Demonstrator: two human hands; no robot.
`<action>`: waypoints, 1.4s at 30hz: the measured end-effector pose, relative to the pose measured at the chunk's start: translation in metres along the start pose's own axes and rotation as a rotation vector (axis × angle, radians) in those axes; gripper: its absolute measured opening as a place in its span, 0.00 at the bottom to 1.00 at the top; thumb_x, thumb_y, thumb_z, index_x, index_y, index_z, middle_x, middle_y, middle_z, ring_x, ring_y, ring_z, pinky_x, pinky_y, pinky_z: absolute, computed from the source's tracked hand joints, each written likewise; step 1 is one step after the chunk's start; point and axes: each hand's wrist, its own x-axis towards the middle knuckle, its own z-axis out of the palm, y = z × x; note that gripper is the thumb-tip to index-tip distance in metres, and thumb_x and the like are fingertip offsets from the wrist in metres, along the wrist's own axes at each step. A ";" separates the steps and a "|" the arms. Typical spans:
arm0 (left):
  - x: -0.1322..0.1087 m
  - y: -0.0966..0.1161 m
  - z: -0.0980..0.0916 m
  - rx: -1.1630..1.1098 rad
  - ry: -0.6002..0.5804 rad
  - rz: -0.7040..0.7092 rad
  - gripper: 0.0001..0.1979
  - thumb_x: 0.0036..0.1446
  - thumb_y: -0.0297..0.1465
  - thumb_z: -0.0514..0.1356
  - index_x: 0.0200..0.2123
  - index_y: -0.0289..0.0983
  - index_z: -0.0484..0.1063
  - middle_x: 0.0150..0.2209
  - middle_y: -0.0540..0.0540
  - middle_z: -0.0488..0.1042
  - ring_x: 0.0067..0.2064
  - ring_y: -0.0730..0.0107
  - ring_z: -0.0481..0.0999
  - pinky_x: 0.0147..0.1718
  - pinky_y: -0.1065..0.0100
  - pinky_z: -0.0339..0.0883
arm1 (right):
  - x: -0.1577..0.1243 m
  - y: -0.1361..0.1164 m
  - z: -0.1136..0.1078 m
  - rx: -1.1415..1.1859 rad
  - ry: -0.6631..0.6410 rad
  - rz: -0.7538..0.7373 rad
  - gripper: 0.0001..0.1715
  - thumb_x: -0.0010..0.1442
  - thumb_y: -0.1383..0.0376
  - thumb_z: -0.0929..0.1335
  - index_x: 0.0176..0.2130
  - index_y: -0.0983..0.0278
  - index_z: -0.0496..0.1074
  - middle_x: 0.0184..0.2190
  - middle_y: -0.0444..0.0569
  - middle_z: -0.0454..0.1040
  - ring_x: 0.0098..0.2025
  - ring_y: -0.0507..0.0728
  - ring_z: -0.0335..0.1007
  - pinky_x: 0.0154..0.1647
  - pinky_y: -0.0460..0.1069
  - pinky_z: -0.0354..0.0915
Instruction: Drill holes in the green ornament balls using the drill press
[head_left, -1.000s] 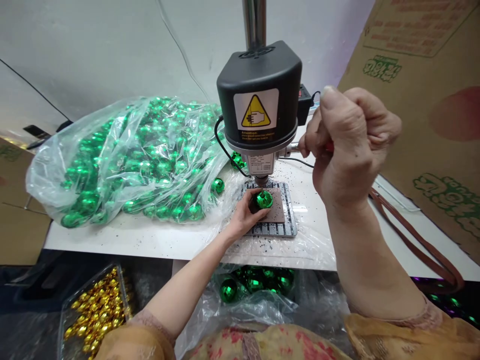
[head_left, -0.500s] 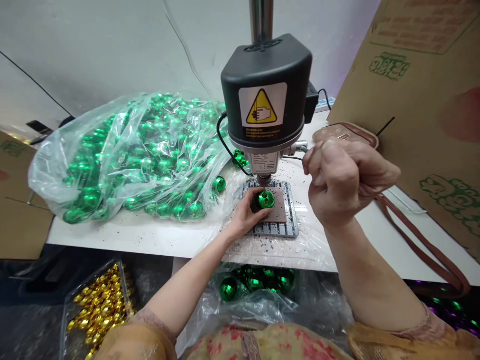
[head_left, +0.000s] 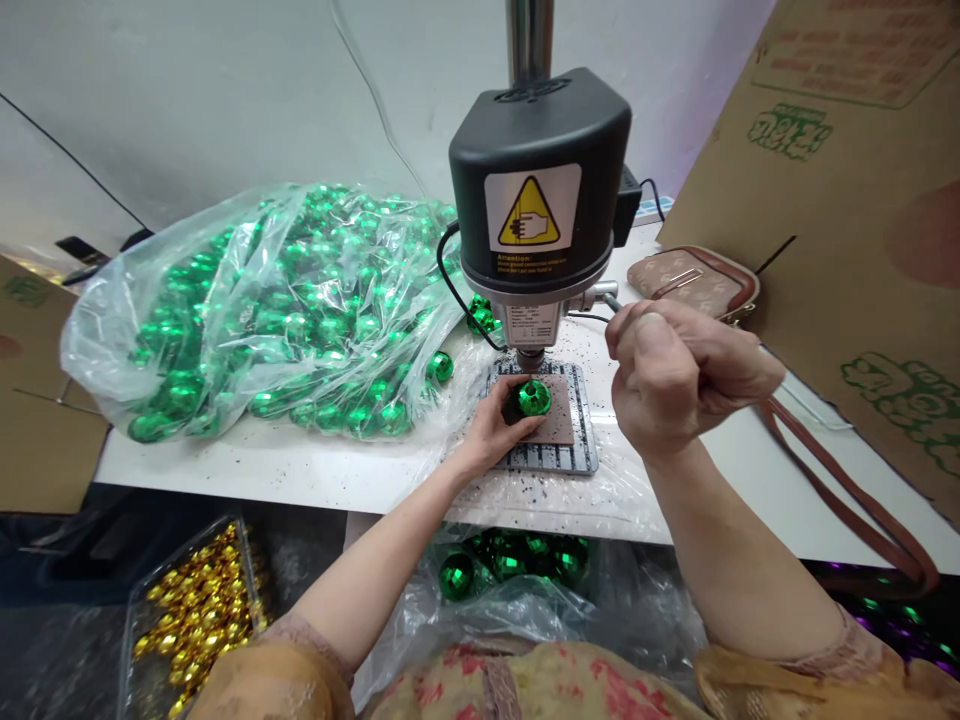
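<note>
Under the black drill press point(head_left: 540, 190), a shiny green faceted ball point(head_left: 534, 398) sits on a brownish square pad point(head_left: 561, 425). My left hand point(head_left: 496, 425) curls round the ball's left side, thumb in front and fingers behind. A dark hole shows in the top of the ball, right below the chuck point(head_left: 530, 358); whether the bit touches it I cannot tell. My right hand point(head_left: 671, 375) is closed in a fist round the drill press lever point(head_left: 612, 300), most of which the fingers hide.
Left of the press lies a clear plastic bag point(head_left: 255, 330) of green balls, with a loose ball point(head_left: 440, 366) beside it. A handbag point(head_left: 694, 280) and cardboard box point(head_left: 840, 230) stand right. Below are more green balls point(head_left: 510, 562) and a tray of gold balls point(head_left: 199, 610).
My right fist has come down a little and slightly left, uncovering more of the handbag. My left hand and the ball stay in place. The view has shifted slightly.
</note>
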 end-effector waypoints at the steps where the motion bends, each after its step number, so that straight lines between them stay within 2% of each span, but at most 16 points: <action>1: 0.000 0.000 0.000 -0.004 0.001 0.003 0.25 0.58 0.35 0.70 0.57 0.40 0.68 0.54 0.43 0.79 0.56 0.55 0.79 0.55 0.57 0.74 | 0.000 0.000 0.000 0.010 -0.006 -0.011 0.31 0.60 0.69 0.69 0.18 0.63 0.44 0.15 0.38 0.45 0.16 0.46 0.45 0.18 0.50 0.50; 8: 0.000 0.001 0.000 -0.025 0.001 0.005 0.26 0.58 0.35 0.70 0.57 0.39 0.68 0.54 0.42 0.78 0.56 0.55 0.78 0.55 0.56 0.73 | -0.002 0.005 -0.005 0.078 -0.071 -0.112 0.29 0.58 0.75 0.67 0.20 0.62 0.44 0.16 0.37 0.45 0.17 0.45 0.45 0.18 0.48 0.49; 14: 0.000 0.001 0.000 -0.016 0.008 0.007 0.25 0.58 0.35 0.70 0.56 0.39 0.68 0.53 0.42 0.79 0.55 0.55 0.79 0.54 0.56 0.74 | -0.005 0.007 -0.009 0.047 -0.092 -0.102 0.29 0.58 0.72 0.68 0.20 0.63 0.44 0.15 0.37 0.47 0.16 0.46 0.46 0.17 0.49 0.51; 18: 0.000 0.000 0.000 0.003 0.015 0.030 0.25 0.58 0.34 0.70 0.57 0.39 0.68 0.53 0.42 0.79 0.54 0.55 0.79 0.54 0.56 0.74 | -0.009 0.005 -0.012 0.068 -0.134 -0.122 0.28 0.58 0.74 0.67 0.20 0.62 0.45 0.15 0.37 0.49 0.15 0.46 0.46 0.16 0.49 0.54; 20: 0.000 -0.002 0.000 0.005 0.019 0.036 0.25 0.58 0.34 0.70 0.57 0.39 0.68 0.53 0.42 0.79 0.54 0.55 0.79 0.54 0.56 0.74 | -0.007 0.002 -0.010 0.057 -0.131 -0.083 0.29 0.60 0.73 0.67 0.19 0.63 0.46 0.15 0.37 0.48 0.15 0.46 0.47 0.17 0.49 0.54; 23: 0.001 -0.004 0.003 -0.010 0.026 0.020 0.26 0.57 0.36 0.71 0.56 0.39 0.69 0.52 0.42 0.79 0.54 0.56 0.79 0.53 0.56 0.74 | 0.008 -0.005 -0.001 0.036 -0.063 0.051 0.30 0.63 0.69 0.68 0.17 0.62 0.49 0.14 0.37 0.48 0.15 0.46 0.47 0.17 0.49 0.50; 26: 0.001 0.000 0.004 0.011 0.094 0.018 0.26 0.56 0.37 0.71 0.55 0.39 0.70 0.50 0.43 0.79 0.52 0.57 0.79 0.52 0.56 0.75 | 0.030 -0.010 0.010 0.067 -0.027 0.206 0.28 0.63 0.65 0.71 0.18 0.61 0.55 0.13 0.37 0.51 0.16 0.47 0.48 0.17 0.50 0.47; 28: -0.007 0.008 0.001 0.072 0.178 0.050 0.23 0.56 0.37 0.71 0.52 0.39 0.71 0.48 0.43 0.79 0.50 0.57 0.79 0.50 0.57 0.75 | 0.041 -0.012 0.014 0.080 -0.039 0.274 0.28 0.62 0.61 0.73 0.19 0.60 0.57 0.13 0.37 0.52 0.16 0.48 0.49 0.17 0.51 0.47; 30: -0.024 0.018 -0.007 0.151 0.225 0.107 0.20 0.55 0.37 0.70 0.49 0.39 0.71 0.46 0.43 0.79 0.47 0.59 0.79 0.48 0.58 0.75 | 0.046 -0.012 0.016 0.089 -0.037 0.304 0.30 0.60 0.56 0.74 0.19 0.59 0.57 0.13 0.36 0.52 0.15 0.48 0.49 0.17 0.52 0.48; 31: -0.037 0.023 -0.013 0.189 0.204 0.143 0.20 0.55 0.38 0.70 0.48 0.39 0.71 0.44 0.44 0.78 0.46 0.59 0.80 0.46 0.59 0.75 | 0.047 -0.012 0.016 0.095 -0.029 0.303 0.30 0.59 0.55 0.75 0.19 0.59 0.57 0.13 0.36 0.52 0.15 0.48 0.49 0.17 0.52 0.48; 33: -0.069 0.030 -0.026 0.254 0.065 0.234 0.21 0.56 0.40 0.70 0.49 0.40 0.71 0.42 0.44 0.78 0.42 0.62 0.80 0.41 0.63 0.74 | 0.047 -0.011 0.016 0.120 -0.023 0.282 0.29 0.59 0.56 0.76 0.19 0.58 0.58 0.13 0.35 0.52 0.15 0.48 0.49 0.17 0.52 0.47; 36: -0.125 0.026 -0.042 0.425 -0.275 0.403 0.24 0.60 0.44 0.68 0.54 0.40 0.70 0.39 0.44 0.78 0.37 0.64 0.79 0.34 0.67 0.72 | 0.046 -0.008 0.015 0.155 -0.023 0.258 0.27 0.60 0.60 0.75 0.20 0.59 0.58 0.13 0.34 0.50 0.14 0.47 0.49 0.16 0.51 0.47; 38: -0.157 0.015 -0.046 0.671 -0.496 0.465 0.23 0.64 0.43 0.65 0.58 0.41 0.70 0.44 0.41 0.79 0.37 0.63 0.79 0.33 0.66 0.71 | 0.045 -0.007 0.016 0.149 -0.012 0.252 0.29 0.60 0.59 0.75 0.19 0.59 0.56 0.13 0.34 0.48 0.14 0.46 0.48 0.16 0.50 0.48; 40: -0.180 0.002 -0.044 0.890 -0.664 0.418 0.23 0.67 0.38 0.63 0.62 0.42 0.67 0.51 0.38 0.78 0.42 0.59 0.80 0.37 0.63 0.73 | 0.045 -0.006 0.016 0.147 -0.005 0.243 0.31 0.60 0.56 0.75 0.19 0.59 0.55 0.12 0.34 0.48 0.14 0.46 0.46 0.17 0.49 0.47; 42: -0.193 -0.008 -0.040 0.992 -0.750 0.331 0.23 0.67 0.36 0.62 0.64 0.43 0.66 0.53 0.38 0.77 0.46 0.56 0.80 0.42 0.61 0.73 | 0.044 -0.006 0.015 0.158 -0.006 0.237 0.30 0.60 0.56 0.75 0.19 0.59 0.56 0.12 0.34 0.49 0.14 0.46 0.47 0.17 0.50 0.47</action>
